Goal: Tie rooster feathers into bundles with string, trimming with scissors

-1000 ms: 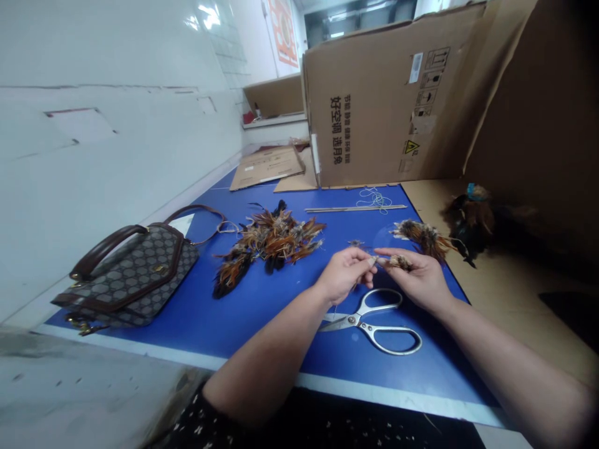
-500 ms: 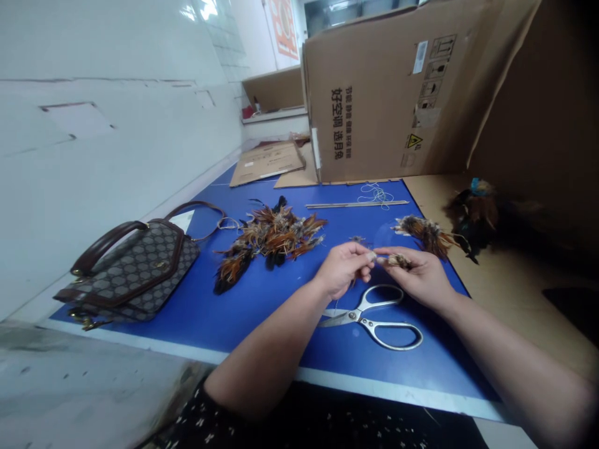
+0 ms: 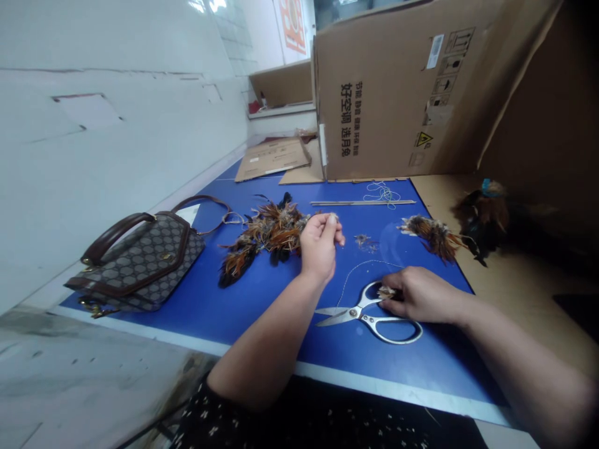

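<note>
Glossy metal scissors (image 3: pixel 354 313), matt cardboard box (image 3: pixel 386 109)

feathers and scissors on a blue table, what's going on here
A person is handling feather pieces at a blue table. The right hand holds a small feathery piece over the upper handle loop of the scissors, which lie with blades apart. The left hand is beside the large feather pile, thumb and fingers together; what they pinch is too small to tell. A smaller feather bundle lies beyond the right hand.

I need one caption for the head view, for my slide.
Right hand holds a feather tuft at the scissors, left hand near the feather pile, blue table below.
</note>
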Demonstrator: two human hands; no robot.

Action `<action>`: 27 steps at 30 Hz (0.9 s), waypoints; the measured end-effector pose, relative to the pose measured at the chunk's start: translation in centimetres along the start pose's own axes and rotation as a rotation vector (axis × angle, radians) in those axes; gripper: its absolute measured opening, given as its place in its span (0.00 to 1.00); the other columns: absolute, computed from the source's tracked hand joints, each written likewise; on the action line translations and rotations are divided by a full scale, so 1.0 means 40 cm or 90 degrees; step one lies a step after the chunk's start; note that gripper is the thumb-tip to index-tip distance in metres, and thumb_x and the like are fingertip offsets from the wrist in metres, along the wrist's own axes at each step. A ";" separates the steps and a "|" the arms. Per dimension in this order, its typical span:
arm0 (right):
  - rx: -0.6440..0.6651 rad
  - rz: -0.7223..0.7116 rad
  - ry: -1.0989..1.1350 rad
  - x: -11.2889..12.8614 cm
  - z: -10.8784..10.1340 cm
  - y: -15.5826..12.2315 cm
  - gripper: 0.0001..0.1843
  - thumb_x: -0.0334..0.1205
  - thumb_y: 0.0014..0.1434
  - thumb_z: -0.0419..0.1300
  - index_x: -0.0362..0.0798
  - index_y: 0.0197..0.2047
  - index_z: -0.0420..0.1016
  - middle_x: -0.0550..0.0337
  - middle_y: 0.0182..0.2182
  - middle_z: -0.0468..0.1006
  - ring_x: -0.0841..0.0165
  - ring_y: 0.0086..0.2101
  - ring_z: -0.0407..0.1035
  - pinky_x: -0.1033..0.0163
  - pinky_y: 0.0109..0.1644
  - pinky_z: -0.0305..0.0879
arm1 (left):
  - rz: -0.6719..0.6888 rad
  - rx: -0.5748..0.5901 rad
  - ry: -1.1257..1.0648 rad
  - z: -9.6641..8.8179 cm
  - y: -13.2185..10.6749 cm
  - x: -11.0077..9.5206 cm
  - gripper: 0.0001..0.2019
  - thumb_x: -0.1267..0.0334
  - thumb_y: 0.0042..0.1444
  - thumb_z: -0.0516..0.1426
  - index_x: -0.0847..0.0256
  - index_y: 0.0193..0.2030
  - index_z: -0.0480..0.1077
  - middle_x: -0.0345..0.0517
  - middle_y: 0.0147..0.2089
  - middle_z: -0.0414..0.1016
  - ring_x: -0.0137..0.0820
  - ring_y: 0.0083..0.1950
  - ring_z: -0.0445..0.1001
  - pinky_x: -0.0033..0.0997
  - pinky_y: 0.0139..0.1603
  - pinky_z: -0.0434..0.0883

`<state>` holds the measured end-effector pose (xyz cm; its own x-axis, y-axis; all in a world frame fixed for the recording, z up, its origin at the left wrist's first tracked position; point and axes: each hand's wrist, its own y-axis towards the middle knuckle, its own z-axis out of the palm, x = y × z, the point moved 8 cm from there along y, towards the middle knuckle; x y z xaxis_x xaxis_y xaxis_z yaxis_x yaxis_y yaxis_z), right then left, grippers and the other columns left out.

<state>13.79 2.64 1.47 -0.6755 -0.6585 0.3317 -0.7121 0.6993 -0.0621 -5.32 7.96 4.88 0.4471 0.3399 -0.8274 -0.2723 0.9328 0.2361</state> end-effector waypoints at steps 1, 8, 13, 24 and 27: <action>-0.020 0.005 -0.004 0.004 0.005 0.006 0.11 0.45 0.62 0.64 0.51 0.30 0.73 0.61 0.23 0.77 0.68 0.24 0.68 0.62 0.29 0.50 | 0.007 0.004 -0.001 0.002 -0.003 -0.002 0.18 0.51 0.57 0.69 0.61 0.39 0.69 0.38 0.32 0.71 0.21 0.26 0.66 0.25 0.28 0.66; -0.198 0.064 0.206 0.038 0.059 0.047 0.17 0.48 0.68 0.58 0.49 0.31 0.73 0.60 0.24 0.77 0.69 0.24 0.66 0.63 0.31 0.57 | 0.007 0.030 0.002 0.006 -0.003 0.011 0.18 0.52 0.57 0.69 0.61 0.39 0.70 0.39 0.33 0.72 0.21 0.26 0.67 0.25 0.28 0.67; -0.319 0.007 0.418 0.045 0.029 0.040 0.13 0.47 0.68 0.60 0.47 0.37 0.78 0.58 0.30 0.81 0.67 0.30 0.73 0.64 0.36 0.68 | -0.023 0.066 0.031 0.019 -0.015 0.041 0.19 0.49 0.56 0.69 0.62 0.40 0.71 0.39 0.32 0.72 0.22 0.27 0.68 0.26 0.29 0.68; -0.594 0.105 0.456 -0.079 -0.083 -0.041 0.15 0.49 0.64 0.67 0.47 0.47 0.85 0.54 0.36 0.85 0.65 0.33 0.77 0.61 0.39 0.76 | -0.234 0.214 0.049 0.087 -0.124 0.180 0.20 0.49 0.54 0.69 0.64 0.38 0.71 0.41 0.30 0.73 0.23 0.26 0.69 0.28 0.30 0.68; -0.561 0.095 0.487 -0.077 -0.073 -0.033 0.19 0.50 0.64 0.67 0.47 0.52 0.85 0.54 0.37 0.86 0.64 0.33 0.79 0.59 0.41 0.78 | -0.266 0.241 0.040 0.093 -0.140 0.194 0.21 0.49 0.54 0.69 0.65 0.38 0.71 0.41 0.29 0.73 0.24 0.26 0.70 0.29 0.31 0.68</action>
<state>17.38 4.56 3.27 -0.2361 -0.4252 0.8738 -0.0544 0.9035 0.4250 2.85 5.82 -0.94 0.3971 -0.0641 -0.9156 0.2459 0.9685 0.0389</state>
